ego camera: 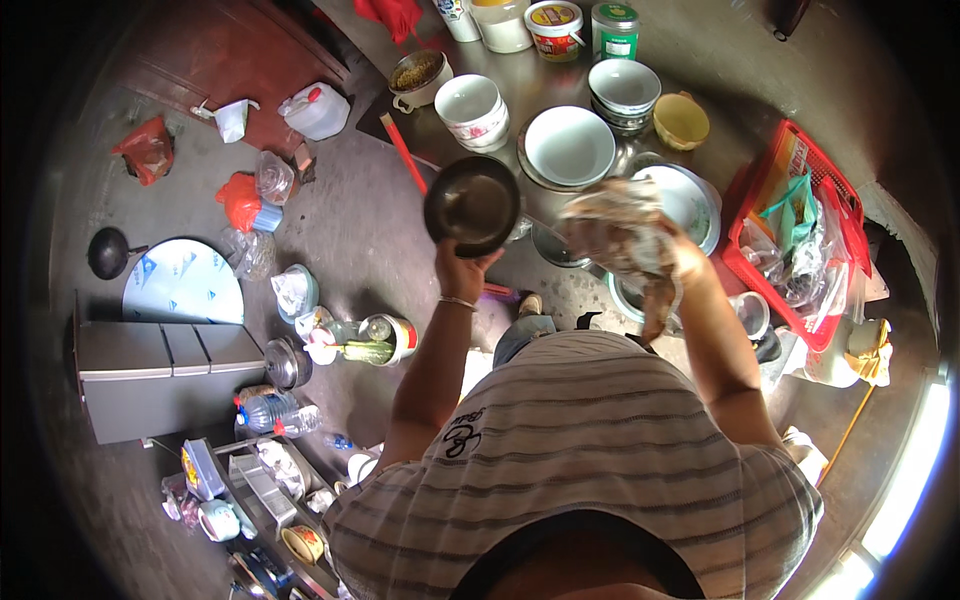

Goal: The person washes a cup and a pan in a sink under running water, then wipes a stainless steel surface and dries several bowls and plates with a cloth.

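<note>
My left hand [463, 271] grips the near rim of a dark round bowl [472, 204], held tilted so that its inside shows. In my right hand [688, 264] is a crumpled brown and white cloth [619, 225], its end hanging down. The cloth and the bowl are apart. Beyond them on the metal table stand stacked white bowls [469, 101], a large white bowl [570, 146] on a plate, another stack of bowls [625, 86] and a yellow bowl [680, 121]. A white dish with a leaf pattern [679, 199] is partly hidden behind the cloth.
A red plastic basket [836, 169] full of bags stands at the right. Tubs and jars [555, 30] line the table's far side, with a handled mug [420, 79] nearby. On the floor at left are bags, a plastic jug [315, 111], bottles [266, 412] and a grey cabinet [172, 390].
</note>
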A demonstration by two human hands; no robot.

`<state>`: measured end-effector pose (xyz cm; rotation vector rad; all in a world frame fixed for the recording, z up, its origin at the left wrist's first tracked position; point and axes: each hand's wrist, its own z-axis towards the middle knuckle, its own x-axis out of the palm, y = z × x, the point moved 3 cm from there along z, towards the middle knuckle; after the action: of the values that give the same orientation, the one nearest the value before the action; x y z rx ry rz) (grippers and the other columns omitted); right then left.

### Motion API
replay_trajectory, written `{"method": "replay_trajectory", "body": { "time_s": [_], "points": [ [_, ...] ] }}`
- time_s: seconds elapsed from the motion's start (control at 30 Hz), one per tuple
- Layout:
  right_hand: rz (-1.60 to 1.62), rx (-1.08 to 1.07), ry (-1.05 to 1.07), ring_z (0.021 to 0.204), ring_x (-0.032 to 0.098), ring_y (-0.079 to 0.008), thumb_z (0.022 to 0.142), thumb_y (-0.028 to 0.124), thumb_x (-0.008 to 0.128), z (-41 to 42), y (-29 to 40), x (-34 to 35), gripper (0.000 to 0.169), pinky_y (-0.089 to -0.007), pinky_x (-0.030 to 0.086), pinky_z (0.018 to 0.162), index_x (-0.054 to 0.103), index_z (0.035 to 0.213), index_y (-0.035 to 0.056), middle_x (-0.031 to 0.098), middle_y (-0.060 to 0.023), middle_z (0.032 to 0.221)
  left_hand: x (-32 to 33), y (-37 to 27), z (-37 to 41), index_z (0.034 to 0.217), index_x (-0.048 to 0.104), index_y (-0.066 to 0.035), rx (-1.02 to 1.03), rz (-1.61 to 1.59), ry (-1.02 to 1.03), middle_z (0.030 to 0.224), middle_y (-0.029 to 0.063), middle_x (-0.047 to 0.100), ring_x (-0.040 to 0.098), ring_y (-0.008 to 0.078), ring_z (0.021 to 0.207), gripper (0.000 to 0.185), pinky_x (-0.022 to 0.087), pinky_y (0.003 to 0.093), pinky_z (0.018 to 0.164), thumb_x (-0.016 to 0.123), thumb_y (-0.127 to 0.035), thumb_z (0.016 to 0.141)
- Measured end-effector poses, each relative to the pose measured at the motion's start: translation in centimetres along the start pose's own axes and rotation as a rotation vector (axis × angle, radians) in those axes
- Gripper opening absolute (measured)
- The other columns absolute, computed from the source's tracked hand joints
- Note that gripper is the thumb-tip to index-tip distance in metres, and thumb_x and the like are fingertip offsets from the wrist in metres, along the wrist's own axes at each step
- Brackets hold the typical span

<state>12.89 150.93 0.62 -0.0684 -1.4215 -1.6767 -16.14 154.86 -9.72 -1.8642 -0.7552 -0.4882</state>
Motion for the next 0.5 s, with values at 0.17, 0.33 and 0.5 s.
{"method": "replay_trajectory", "body": {
  "time_s": [0.17,0.33,0.5],
  "points": [
    [-0.254,-0.176,-0.238,0.077,0.053,-0.0208,0.082,0.036,0.06,0.5,3.4,2.3,0.057,-0.0366,0.044,0.076,0.04,0.119,-0.0035,0.054,-0.0086,0.085,6.4,-12.0,9.2,0.108,0.052,-0.002,0.377,0.305,0.074,0.105,0.007,0.055,0.057,0.0185,0.093,0.031,0.048,0.0324,0.078,0.048,-0.021,0.083],
    [-0.339,-0.268,-0.802,0.072,0.054,-0.0202,0.083,0.039,0.059,-0.2,1.6,1.5,0.058,-0.0354,0.045,0.072,0.04,0.116,-0.0041,0.052,-0.0061,0.078,18.4,-16.2,21.7,0.112,0.048,-0.006,0.495,1.114,0.315,0.103,0.0099,0.055,0.058,0.0175,0.082,0.032,0.052,0.0331,0.062,0.049,-0.008,0.08],
    [-0.421,-0.318,-0.846,0.092,0.053,-0.021,0.086,0.03,0.052,-2.7,-0.4,-0.9,0.048,-0.0347,0.043,0.085,0.041,0.124,0.0011,0.052,-0.0093,0.103,20.6,-11.3,35.6,0.113,0.047,-0.002,0.223,1.33,0.152,0.11,0.0182,0.054,0.061,0.0277,0.088,0.041,0.056,0.0346,0.054,0.056,-0.001,0.072]
  ]
}}
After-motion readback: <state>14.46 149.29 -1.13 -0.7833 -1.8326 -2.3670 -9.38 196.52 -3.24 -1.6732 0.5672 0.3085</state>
